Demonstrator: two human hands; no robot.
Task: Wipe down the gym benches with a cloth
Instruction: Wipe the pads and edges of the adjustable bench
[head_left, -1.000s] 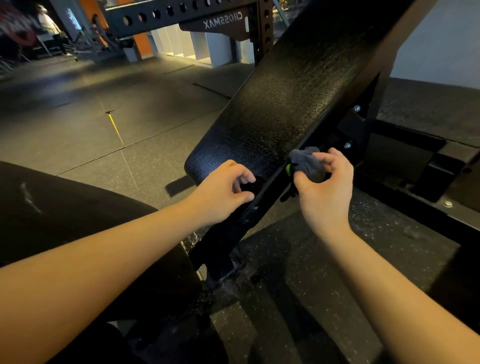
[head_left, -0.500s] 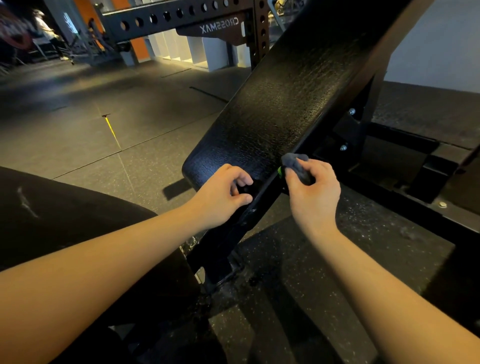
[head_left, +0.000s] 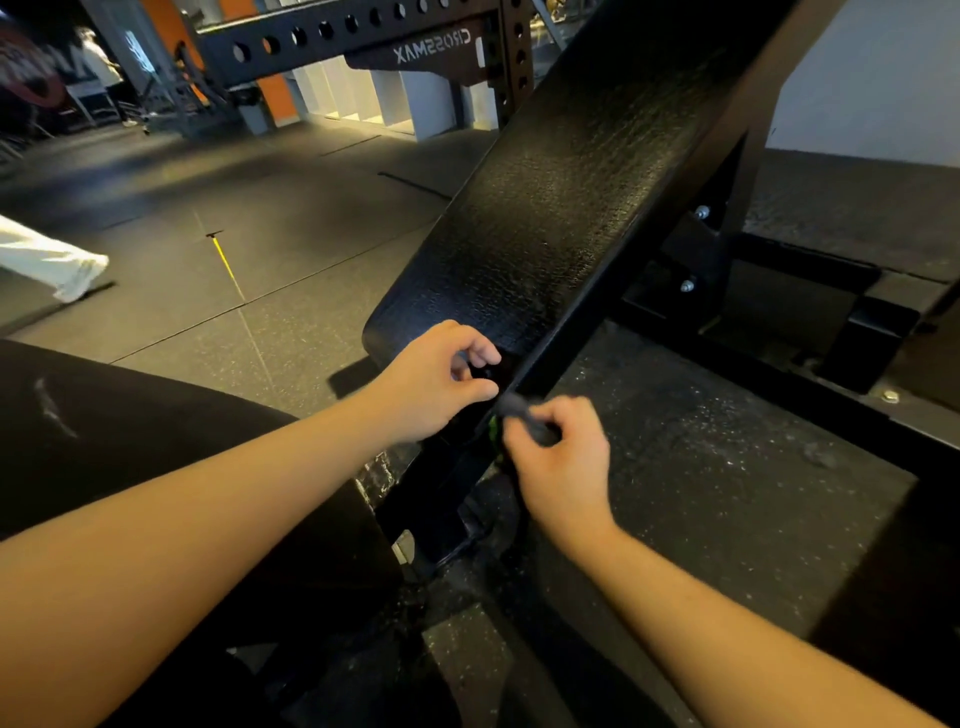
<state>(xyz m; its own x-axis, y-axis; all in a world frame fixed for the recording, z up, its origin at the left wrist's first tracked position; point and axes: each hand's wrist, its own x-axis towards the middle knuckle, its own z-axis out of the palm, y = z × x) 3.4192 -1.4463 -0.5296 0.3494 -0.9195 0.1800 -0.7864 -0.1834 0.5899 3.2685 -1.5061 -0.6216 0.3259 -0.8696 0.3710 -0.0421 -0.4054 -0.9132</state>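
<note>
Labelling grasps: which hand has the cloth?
The right hand, pinching the grey cloth at the side edge of the inclined back pad. The left hand curls at the pad's lower end, no cloth.

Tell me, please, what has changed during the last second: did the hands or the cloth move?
The right hand, gripping the crumpled grey cloth, slid down the side edge of the black textured bench pad, toward its lower end. A white trouser leg appeared at the left edge. The left hand stayed at the pad's lower end, fingers curled; the cloth was not let go.
</note>
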